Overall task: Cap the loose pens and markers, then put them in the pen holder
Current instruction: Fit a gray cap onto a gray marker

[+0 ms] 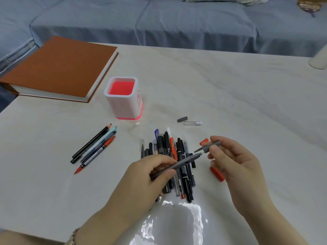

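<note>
My left hand (150, 172) grips a grey pen (187, 160) with its bare tip pointing up and right. My right hand (233, 161) pinches the matching grey cap (210, 145), whose open end sits just above the pen's tip, a small gap between them. Under both hands lies a pile of several pens and markers (173, 152). The white pen holder (123, 99) with a pink inside stands upright behind, with nothing in it. Several uncapped pens (95, 147) lie in a row at the left.
Loose caps lie around: a grey cap (182, 119), a clear cap (192, 123), a red cap (203, 141) and another red cap (217, 174) by my right hand. A thick brown book (60, 68) lies at the back left. A white object (318, 59) stands far right.
</note>
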`<state>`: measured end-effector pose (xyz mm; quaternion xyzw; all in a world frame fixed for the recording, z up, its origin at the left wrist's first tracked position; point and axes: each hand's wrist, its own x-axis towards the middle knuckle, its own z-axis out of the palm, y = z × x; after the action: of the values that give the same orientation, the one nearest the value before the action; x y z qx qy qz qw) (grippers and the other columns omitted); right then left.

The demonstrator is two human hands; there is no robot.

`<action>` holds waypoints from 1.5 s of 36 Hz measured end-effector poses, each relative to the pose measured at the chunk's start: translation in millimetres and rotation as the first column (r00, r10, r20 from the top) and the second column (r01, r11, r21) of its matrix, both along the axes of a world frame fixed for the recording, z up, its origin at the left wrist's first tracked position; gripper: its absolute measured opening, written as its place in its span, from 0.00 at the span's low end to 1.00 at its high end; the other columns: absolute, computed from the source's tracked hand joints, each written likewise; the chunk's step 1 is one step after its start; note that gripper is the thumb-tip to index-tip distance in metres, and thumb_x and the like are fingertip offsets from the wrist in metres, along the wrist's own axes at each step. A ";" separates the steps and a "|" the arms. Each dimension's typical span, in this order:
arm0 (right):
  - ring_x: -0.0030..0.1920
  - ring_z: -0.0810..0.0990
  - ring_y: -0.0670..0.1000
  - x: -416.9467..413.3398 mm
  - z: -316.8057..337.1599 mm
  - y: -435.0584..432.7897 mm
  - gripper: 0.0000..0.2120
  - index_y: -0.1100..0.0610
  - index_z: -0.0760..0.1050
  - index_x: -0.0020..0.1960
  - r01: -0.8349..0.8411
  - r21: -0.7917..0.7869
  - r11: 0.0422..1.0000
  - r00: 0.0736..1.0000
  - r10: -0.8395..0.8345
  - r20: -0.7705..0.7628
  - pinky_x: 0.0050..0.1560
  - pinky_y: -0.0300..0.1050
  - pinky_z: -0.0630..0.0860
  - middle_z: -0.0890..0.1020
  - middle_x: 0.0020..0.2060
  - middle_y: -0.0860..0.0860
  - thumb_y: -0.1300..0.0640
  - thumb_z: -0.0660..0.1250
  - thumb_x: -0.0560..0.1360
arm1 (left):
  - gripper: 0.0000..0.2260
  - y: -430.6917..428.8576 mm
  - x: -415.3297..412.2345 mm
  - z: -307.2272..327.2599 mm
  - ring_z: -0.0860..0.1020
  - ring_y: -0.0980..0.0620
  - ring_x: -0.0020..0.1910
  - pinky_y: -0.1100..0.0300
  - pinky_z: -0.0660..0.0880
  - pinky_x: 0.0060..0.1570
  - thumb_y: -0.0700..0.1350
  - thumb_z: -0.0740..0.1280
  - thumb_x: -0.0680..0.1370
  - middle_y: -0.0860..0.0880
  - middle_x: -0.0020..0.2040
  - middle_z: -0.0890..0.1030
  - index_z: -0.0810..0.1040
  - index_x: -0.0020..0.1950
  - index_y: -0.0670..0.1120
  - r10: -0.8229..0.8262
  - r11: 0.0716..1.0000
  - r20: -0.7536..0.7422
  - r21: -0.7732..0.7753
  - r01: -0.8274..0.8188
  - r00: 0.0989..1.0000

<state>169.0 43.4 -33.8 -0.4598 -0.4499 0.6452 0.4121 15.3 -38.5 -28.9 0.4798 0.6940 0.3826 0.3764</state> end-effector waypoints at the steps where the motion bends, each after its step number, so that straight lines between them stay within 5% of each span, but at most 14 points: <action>1: 0.32 0.78 0.41 0.4 0.0 -0.3 0.08 0.53 0.79 0.45 -0.002 -0.003 1.000 1.000 0.001 -0.004 0.34 0.31 0.75 0.84 0.32 0.45 0.64 0.66 0.70 | 0.13 -0.4 -0.3 -0.4 0.78 0.60 0.33 0.75 0.70 0.31 0.40 0.68 0.73 0.62 0.39 0.81 0.78 0.42 0.61 0.003 1.000 0.000 0.004 -0.003 1.000; 6: 0.30 0.76 0.40 1.2 1.5 -3.6 0.08 0.57 0.80 0.47 -0.063 0.005 0.998 0.998 0.063 0.013 0.29 0.29 0.70 0.82 0.30 0.46 0.64 0.70 0.69 | 0.15 -1.3 -1.1 -3.4 0.79 0.57 0.35 0.74 0.71 0.33 0.40 0.69 0.73 0.58 0.41 0.81 0.78 0.40 0.63 0.020 1.000 -0.005 0.013 -0.020 1.000; 14: 0.28 0.77 0.39 -2.1 6.4 -5.8 0.11 0.54 0.81 0.34 -0.142 0.024 0.990 0.989 0.141 0.033 0.29 0.25 0.69 0.84 0.29 0.48 0.69 0.68 0.69 | 0.15 -1.7 0.0 0.5 0.76 0.61 0.31 0.74 0.69 0.29 0.40 0.69 0.72 0.60 0.40 0.80 0.78 0.40 0.62 0.017 0.998 -0.021 0.063 -0.016 1.000; 21: 0.26 0.78 0.39 1.5 8.6 -2.6 0.09 0.59 0.79 0.38 -0.192 0.064 0.979 0.980 0.187 0.068 0.28 0.25 0.68 0.84 0.27 0.49 0.71 0.67 0.69 | 0.14 1.1 0.5 2.1 0.74 0.61 0.31 0.72 0.68 0.31 0.41 0.69 0.72 0.57 0.38 0.80 0.80 0.37 0.61 -0.042 0.995 -0.081 0.083 0.048 0.996; 25: 0.25 0.76 0.40 -1.4 9.8 -3.4 0.09 0.59 0.79 0.38 -0.193 0.151 0.970 0.980 0.181 0.087 0.29 0.25 0.68 0.84 0.28 0.49 0.72 0.66 0.69 | 0.07 6.7 2.6 -3.6 0.74 0.58 0.33 0.69 0.68 0.33 0.41 0.69 0.73 0.54 0.38 0.79 0.81 0.43 0.55 -0.084 0.992 -0.127 0.080 0.095 0.988; 32: 0.33 0.81 0.40 -2.8 21.2 -0.8 0.11 0.56 0.79 0.37 -0.202 0.278 0.939 0.975 0.165 0.151 0.31 0.27 0.71 0.85 0.33 0.48 0.71 0.67 0.69 | 0.11 16.3 7.6 -8.2 0.76 0.56 0.34 0.65 0.73 0.34 0.44 0.65 0.71 0.54 0.39 0.79 0.76 0.51 0.56 -0.058 0.964 -0.137 0.249 0.091 0.989; 38: 0.30 0.80 0.42 -6.4 28.5 5.0 0.11 0.61 0.78 0.38 -0.134 0.354 0.925 0.990 0.108 0.092 0.36 0.29 0.75 0.84 0.31 0.47 0.75 0.64 0.69 | 0.10 27.3 8.3 -8.9 0.77 0.60 0.37 0.76 0.70 0.38 0.46 0.64 0.72 0.54 0.40 0.80 0.82 0.48 0.47 0.000 0.927 -0.232 0.366 0.087 0.973; 43: 0.29 0.79 0.41 -16.9 25.2 20.0 0.09 0.62 0.77 0.39 -0.126 0.348 0.929 0.992 0.109 0.068 0.36 0.28 0.75 0.83 0.29 0.46 0.74 0.63 0.71 | 0.09 40.4 3.9 -6.0 0.76 0.53 0.34 0.63 0.73 0.36 0.44 0.66 0.71 0.51 0.39 0.79 0.80 0.49 0.53 0.027 0.942 -0.179 0.333 0.035 0.983; 46: 0.29 0.79 0.41 -22.2 18.2 27.8 0.09 0.62 0.76 0.39 -0.194 0.285 0.939 0.981 0.180 0.073 0.35 0.29 0.74 0.83 0.28 0.45 0.73 0.63 0.71 | 0.10 41.6 -2.2 -8.8 0.73 0.50 0.29 0.59 0.72 0.33 0.39 0.68 0.72 0.46 0.32 0.78 0.82 0.40 0.54 0.017 0.977 -0.032 0.212 -0.010 0.999; 54: 0.31 0.81 0.44 -23.8 8.9 26.6 0.06 0.61 0.77 0.40 -0.260 0.210 0.943 0.966 0.253 0.059 0.37 0.32 0.76 0.84 0.30 0.49 0.70 0.66 0.70 | 0.08 28.2 -13.4 -5.1 0.71 0.56 0.34 0.66 0.66 0.34 0.46 0.60 0.74 0.49 0.34 0.75 0.79 0.44 0.47 -0.057 0.978 -0.241 0.183 0.103 0.969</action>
<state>145.3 70.0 -24.9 -0.3599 -0.5798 0.6335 0.3647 1.9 -10.2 -34.0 0.5836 0.6730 0.3735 0.2587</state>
